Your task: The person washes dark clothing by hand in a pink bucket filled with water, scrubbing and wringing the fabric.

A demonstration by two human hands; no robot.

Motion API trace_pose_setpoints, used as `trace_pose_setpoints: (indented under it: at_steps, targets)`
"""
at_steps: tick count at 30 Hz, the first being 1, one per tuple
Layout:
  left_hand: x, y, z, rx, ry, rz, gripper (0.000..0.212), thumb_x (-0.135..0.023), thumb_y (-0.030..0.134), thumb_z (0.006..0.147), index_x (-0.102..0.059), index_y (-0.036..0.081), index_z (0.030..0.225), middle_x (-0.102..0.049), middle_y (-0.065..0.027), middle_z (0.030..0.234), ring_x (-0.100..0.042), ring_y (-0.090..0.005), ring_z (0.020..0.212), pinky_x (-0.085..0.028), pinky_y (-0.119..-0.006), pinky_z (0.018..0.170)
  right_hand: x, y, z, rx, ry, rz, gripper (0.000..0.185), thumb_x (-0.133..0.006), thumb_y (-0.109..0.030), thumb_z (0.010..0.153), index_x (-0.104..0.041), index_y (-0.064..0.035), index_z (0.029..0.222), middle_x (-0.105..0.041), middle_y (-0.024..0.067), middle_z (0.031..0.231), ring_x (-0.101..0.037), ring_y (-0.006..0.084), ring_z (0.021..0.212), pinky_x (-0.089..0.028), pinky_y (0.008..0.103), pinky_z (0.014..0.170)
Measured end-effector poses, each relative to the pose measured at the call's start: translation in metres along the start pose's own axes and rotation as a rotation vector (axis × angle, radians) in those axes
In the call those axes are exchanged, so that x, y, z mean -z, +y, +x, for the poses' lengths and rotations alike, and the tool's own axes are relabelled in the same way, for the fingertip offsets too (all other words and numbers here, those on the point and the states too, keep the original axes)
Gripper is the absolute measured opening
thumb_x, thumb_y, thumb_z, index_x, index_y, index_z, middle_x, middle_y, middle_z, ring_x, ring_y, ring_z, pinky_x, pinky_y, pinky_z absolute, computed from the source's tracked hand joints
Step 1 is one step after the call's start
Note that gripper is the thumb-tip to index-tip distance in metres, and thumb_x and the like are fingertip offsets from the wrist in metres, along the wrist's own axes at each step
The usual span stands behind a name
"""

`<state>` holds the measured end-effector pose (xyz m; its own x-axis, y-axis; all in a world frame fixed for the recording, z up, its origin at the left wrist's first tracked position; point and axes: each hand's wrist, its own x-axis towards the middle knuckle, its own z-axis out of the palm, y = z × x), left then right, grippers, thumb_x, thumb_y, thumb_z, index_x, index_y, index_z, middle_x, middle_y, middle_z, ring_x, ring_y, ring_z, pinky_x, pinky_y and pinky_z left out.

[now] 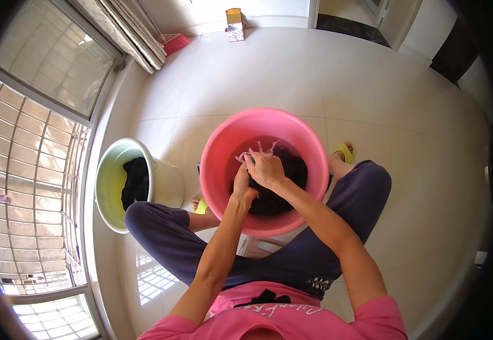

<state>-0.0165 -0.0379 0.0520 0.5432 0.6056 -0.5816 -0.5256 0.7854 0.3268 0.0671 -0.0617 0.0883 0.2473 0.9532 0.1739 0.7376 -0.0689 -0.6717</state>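
Observation:
A pink plastic basin stands between my knees, with dark wet cloth lying in water inside it. My left hand is low in the basin, its fingers around a bit of the dark cloth. Close against it, my right hand grips the same bunched cloth from above. Just beyond my fingertips stick out pale pink fringe-like strands; whether they belong to the dark cloth I cannot tell. My fingers partly hide the gripped part.
To the left, a pale green bucket is tipped toward me visually, with black cloth inside. A barred window lines the left. A red broom and a small box stand by the far wall. Tiled floor surrounds the basin.

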Motion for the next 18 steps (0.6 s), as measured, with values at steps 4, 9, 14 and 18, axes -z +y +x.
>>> trace_pose_setpoints:
  at_steps: [4, 9, 14, 18]
  targets:
    - [0.008, 0.008, 0.001, -0.066, 0.102, 0.125, 0.022, -0.042, 0.025, 0.083, -0.055, 0.008, 0.089, -0.059, -0.0062, 0.083, -0.056, -0.0175, 0.078, -0.046, -0.033, 0.069, -0.002, -0.001, -0.003, -0.029, -0.049, 0.098, 0.022, -0.048, -0.025, 0.079, -0.046, -0.0033, 0.078, -0.056, 0.0183, 0.066, -0.055, 0.0358, 0.064, -0.042, 0.0438, 0.056]
    - [0.045, 0.013, 0.014, -0.225, -0.247, 0.209, 0.024, -0.039, 0.026, 0.086, -0.048, 0.01, 0.101, -0.053, -0.0054, 0.079, -0.052, -0.0182, 0.078, -0.043, -0.032, 0.072, 0.003, -0.035, -0.027, 0.153, -0.128, -0.014, 0.025, -0.051, -0.028, 0.078, -0.045, -0.0042, 0.08, -0.055, 0.0169, 0.065, -0.055, 0.0325, 0.06, -0.043, 0.0416, 0.05]
    - [-0.003, 0.012, -0.009, -0.089, 0.08, 0.285, 0.021, -0.045, 0.022, 0.082, -0.055, 0.005, 0.089, -0.055, -0.0038, 0.079, -0.053, -0.014, 0.073, -0.044, -0.027, 0.063, 0.002, -0.005, 0.005, -0.031, 0.068, -0.049, 0.038, -0.04, -0.032, 0.083, -0.053, -0.0024, 0.063, -0.055, 0.0186, 0.058, -0.056, 0.0331, 0.055, -0.045, 0.0419, 0.052]
    - [-0.025, 0.037, -0.041, -0.087, 0.015, 0.53, 0.015, -0.051, 0.018, 0.079, -0.056, 0.005, 0.083, -0.055, -0.0028, 0.076, -0.053, -0.0109, 0.066, -0.044, -0.024, 0.055, 0.015, 0.02, 0.017, -0.194, -0.079, 0.113, 0.036, -0.044, -0.04, 0.08, -0.053, -0.0062, 0.074, -0.058, 0.0153, 0.066, -0.056, 0.0336, 0.068, -0.043, 0.0436, 0.06]
